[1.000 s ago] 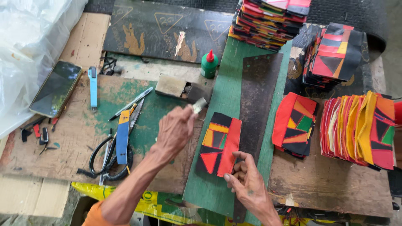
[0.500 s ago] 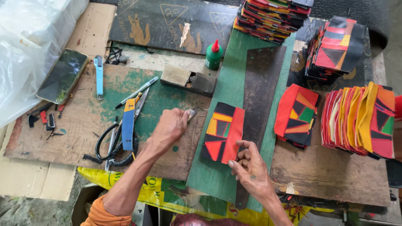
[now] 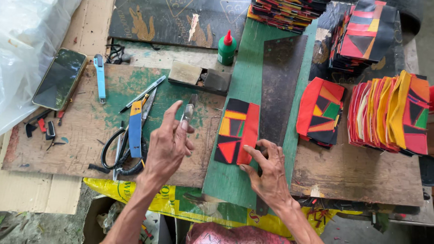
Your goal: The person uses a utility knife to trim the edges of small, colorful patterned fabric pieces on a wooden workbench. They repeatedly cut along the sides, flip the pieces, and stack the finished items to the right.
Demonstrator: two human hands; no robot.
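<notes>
Patchwork fabric piece in red, black and yellow [image 3: 237,131] flat on long green board [image 3: 235,180], right edge against dark metal ruler plate [image 3: 279,86]. Right hand [image 3: 267,169] fingertips spread, pressing piece's lower right edge. Left hand [image 3: 168,147] just left, above worn wooden board [image 3: 68,144], pinching small metal blade [image 3: 188,110] upright. Blue-handled scissors [image 3: 132,133] near left hand; bare green board below piece.
</notes>
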